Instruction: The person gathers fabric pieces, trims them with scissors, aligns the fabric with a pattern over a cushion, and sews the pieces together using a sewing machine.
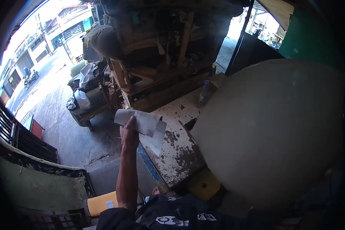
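Note:
My left hand [130,130] reaches out over the edge of a worn, low table [180,115]. Its fingers are closed on a folded whitish sheet [143,120], cloth or paper, whose loose end hangs over the tabletop. Close in front of me, a large beige sheet or panel [272,130] with a rounded outline fills the right side. A dim skin-coloured patch at its right edge may be my right hand [328,172]; its fingers are lost in shadow.
A clear plastic bottle [205,92] stands at the table's far end. Beyond it is a wooden furniture frame [157,80], beside an armchair [86,99] heaped with cloth. A yellow-orange padded piece [101,205] lies at lower left. A motorbike [30,78] is on the street outside.

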`<state>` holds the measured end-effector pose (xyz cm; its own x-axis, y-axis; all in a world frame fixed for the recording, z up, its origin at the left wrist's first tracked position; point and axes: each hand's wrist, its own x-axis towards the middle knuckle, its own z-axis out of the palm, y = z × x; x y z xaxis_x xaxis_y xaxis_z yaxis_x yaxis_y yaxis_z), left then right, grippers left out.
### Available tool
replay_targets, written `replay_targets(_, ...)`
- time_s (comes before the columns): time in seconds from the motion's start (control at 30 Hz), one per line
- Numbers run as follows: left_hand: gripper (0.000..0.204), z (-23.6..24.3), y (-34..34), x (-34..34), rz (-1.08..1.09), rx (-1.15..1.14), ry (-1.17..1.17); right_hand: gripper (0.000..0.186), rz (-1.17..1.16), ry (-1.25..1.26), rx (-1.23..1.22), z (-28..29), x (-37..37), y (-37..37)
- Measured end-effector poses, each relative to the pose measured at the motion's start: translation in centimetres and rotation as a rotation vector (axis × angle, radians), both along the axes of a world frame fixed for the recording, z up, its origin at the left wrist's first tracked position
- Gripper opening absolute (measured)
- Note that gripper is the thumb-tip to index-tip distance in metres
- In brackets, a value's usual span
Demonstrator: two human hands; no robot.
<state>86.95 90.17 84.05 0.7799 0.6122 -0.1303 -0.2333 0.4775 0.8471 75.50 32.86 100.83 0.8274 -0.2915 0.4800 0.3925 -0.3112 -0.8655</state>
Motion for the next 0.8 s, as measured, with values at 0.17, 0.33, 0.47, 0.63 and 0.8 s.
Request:
replay_targets(0.17,0.041,-6.1,-3.8,0.4,-0.047,-0.232,-0.185,0.053,-0.123,-0.073,-0.12,1.8,-1.1,2.3)
replay_targets(0.33,0.046,-21.7,-10.4,-4.5,0.105,-0.474,0.109,0.05,-0.149,-0.16,-0.243,5.1,-1.7,6.6)
replay_targets(0.47,0.048,-29.7,-14.8,-9.1,0.06,-0.832,0.469,0.047,-0.125,-0.242,-0.333,7.8,-0.2,10.6)
replay_targets(0.63,0.048,-30.9,-17.1,-12.7,-0.155,-0.896,0.508,0.045,-0.097,-0.334,-0.436,10.2,2.1,15.7)
replay_targets(0.8,0.066,-35.7,-11.6,-15.6,-0.905,-0.802,0.363,0.043,0.048,-0.405,-0.435,10.2,6.6,22.4)
